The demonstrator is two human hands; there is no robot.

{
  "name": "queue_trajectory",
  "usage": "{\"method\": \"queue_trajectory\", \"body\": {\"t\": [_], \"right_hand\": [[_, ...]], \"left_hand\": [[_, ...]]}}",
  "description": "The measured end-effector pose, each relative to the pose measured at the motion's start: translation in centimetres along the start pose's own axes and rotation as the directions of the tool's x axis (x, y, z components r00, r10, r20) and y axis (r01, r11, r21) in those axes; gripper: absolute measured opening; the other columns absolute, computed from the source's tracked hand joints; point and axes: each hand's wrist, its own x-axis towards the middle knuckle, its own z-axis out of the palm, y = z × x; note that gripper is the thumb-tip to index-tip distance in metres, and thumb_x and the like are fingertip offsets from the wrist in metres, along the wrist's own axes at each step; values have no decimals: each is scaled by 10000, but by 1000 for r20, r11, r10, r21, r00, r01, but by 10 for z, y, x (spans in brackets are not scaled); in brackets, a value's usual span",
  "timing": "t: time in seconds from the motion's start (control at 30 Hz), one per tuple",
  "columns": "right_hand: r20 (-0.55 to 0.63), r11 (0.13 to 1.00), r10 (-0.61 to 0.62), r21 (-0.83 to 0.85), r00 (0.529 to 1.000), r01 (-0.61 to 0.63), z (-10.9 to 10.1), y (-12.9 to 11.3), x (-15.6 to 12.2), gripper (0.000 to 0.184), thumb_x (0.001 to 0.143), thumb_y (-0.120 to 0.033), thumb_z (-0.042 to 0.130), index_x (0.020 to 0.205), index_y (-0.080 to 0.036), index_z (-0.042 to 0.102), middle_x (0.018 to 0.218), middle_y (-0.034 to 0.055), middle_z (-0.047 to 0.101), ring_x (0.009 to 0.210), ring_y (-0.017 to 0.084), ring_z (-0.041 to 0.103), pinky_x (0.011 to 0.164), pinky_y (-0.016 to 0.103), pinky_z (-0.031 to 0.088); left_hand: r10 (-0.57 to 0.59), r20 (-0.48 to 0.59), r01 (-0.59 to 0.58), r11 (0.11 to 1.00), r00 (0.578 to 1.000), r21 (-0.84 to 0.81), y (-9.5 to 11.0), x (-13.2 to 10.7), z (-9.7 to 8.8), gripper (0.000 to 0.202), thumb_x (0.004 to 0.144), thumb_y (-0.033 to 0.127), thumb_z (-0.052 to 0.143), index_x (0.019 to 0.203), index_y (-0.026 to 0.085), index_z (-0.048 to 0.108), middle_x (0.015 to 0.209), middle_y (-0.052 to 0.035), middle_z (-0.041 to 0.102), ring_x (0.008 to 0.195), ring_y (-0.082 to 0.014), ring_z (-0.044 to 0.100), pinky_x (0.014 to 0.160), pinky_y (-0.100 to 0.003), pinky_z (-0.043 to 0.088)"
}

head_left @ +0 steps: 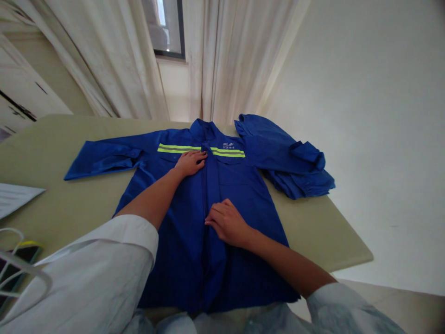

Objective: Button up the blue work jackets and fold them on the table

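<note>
A blue work jacket (243, 190) lies front side up, its collar at the far end and its sleeves out to both sides. Yellow-green reflective strips cross its chest, and a white logo sits above the right-hand one. My left hand (190, 163) rests flat on the chest beside the front opening, fingers stretched and a little apart. Lower down, my right hand (227, 223) has thumb and fingers pinched together at the edge of the front zipper strip (205, 195). The zipper pull cannot be made out.
The jacket lies on a table with a pale green cover (306, 222). More folded blue clothing (295, 181) is under the right-hand sleeve. A paper sheet (17, 197), white cables (24, 269) and a dark device (21, 264) are at left. Curtains (236, 55) and a wall stand beyond.
</note>
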Motion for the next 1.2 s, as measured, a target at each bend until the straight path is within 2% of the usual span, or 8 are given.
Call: {"method": "queue_trajectory", "body": {"t": [0.1,0.27,0.37,0.47,0.6,0.7,0.97,1.2], "right_hand": [[-27,995,74,-69,997,-76,0,-11,-15,100,1049,-249,621,985,-180,654,969,48,712,896,180,621,858,338,351],[55,978,169,-136,984,-161,15,-7,-12,149,1066,-324,598,1031,-186,640,1019,58,698,912,196,623,821,330,389],[48,968,178,-189,983,-166,22,-6,-10,201,1095,-356,529,1070,-183,628,1049,75,684,934,204,624,838,331,413],[80,945,159,-300,984,-128,23,-6,-10,247,1111,-360,465,1072,-183,633,1043,91,671,924,210,625,827,334,419],[222,926,95,-377,970,-5,15,-5,-4,263,1111,-352,437,1104,-189,643,1016,85,686,865,203,645,776,328,417],[331,926,30,-365,943,99,8,-5,6,254,1103,-332,445,1093,-179,648,999,87,712,861,207,670,766,335,422],[461,942,-129,-221,878,254,-1,-27,3,229,1089,-285,466,1059,-166,660,983,101,743,844,212,689,766,339,427],[455,947,-123,-211,882,241,-8,-36,-16,213,1085,-270,473,1041,-172,657,980,96,741,821,209,670,759,339,416]], "left_hand": [[4,10,-4,1000,1000,11,1,0,0,511,1014,418,426,1490,356,600,1590,55,531,1482,-230,478,1249,-428,332],[29,-33,-27,998,999,50,11,-3,-7,509,1020,376,419,1488,317,609,1593,8,535,1508,-251,438,1265,-452,305],[29,-45,-27,998,999,53,26,-11,-16,532,1007,279,400,1500,285,600,1624,-24,497,1492,-279,454,1243,-474,343],[-80,-18,81,995,997,63,53,-31,-22,553,1001,245,375,1519,244,569,1621,-62,501,1441,-300,511,1194,-487,403],[-163,7,161,982,987,102,91,-68,-13,671,1037,514,368,1610,169,420,1693,-149,365,1543,-349,375,1246,-537,313],[-164,53,159,982,985,98,105,-87,2,772,1025,632,339,1657,189,329,1729,-143,275,1598,-346,265,1285,-548,217],[-168,55,165,984,984,65,102,-88,11,765,1035,629,291,1672,206,299,1749,-120,220,1623,-308,201,1306,-521,162],[-175,68,172,984,982,40,103,-90,8,764,1031,620,300,1674,207,291,1754,-107,213,1626,-311,188,1312,-516,136]]}}
